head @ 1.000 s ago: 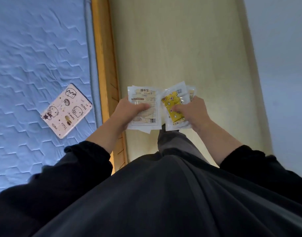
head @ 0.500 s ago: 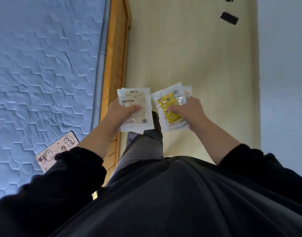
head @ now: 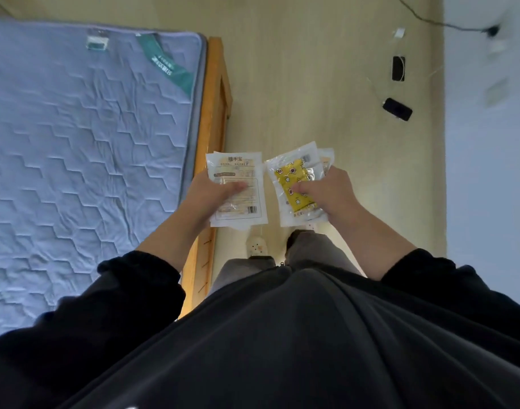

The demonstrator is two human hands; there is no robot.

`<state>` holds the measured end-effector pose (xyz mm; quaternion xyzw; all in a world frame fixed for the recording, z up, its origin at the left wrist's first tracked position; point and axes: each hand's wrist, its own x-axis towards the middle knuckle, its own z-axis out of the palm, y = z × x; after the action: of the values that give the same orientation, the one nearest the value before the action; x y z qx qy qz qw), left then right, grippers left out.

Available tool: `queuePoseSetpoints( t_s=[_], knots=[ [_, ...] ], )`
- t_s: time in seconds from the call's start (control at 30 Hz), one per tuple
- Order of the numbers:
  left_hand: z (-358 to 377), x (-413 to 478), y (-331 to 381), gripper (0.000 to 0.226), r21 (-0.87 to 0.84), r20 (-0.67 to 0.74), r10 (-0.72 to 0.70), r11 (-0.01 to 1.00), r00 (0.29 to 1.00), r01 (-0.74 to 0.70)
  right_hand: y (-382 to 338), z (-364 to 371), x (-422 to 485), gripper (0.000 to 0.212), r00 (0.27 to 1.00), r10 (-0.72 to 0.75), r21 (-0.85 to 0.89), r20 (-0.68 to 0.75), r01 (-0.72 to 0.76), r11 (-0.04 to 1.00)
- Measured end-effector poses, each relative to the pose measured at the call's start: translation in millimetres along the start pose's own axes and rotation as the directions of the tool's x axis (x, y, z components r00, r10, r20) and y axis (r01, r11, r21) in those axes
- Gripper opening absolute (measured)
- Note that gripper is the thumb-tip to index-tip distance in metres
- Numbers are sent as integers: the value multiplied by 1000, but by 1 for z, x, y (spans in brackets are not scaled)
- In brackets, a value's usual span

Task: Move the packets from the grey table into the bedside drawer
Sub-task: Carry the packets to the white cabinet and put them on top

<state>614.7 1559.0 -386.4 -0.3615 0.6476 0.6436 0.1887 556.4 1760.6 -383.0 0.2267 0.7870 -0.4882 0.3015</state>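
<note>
The left hand (head: 207, 191) grips a small stack of white printed packets (head: 238, 172), thumb pressed across the top one and fingers curled underneath. The right hand (head: 329, 191) holds a second bunch, its top packet clear with a yellow star-patterned pad (head: 292, 180) inside, thumb pinching it from above. Both bundles are held side by side, just apart, above the pale wooden floor (head: 312, 84). To the left lies a blue quilted mattress (head: 84, 128) on an orange wooden bed frame (head: 216, 113). Two dark phones (head: 397, 109) with cables lie on the floor near the wall.
</note>
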Motion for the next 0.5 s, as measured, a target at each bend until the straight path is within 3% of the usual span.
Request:
queuePoseSetpoints(
  t_s=[0.27, 0.5],
  knots=[
    [10, 132, 110, 25, -90, -116, 9, 996, 993, -20, -129, -3, 155, 30, 994, -50, -35, 95, 53, 998],
    [31, 240, 192, 24, -253, -274, -47, 967, 960, -25, -256, -18, 285, 37, 970, -111, -168, 214, 149, 975]
  ],
)
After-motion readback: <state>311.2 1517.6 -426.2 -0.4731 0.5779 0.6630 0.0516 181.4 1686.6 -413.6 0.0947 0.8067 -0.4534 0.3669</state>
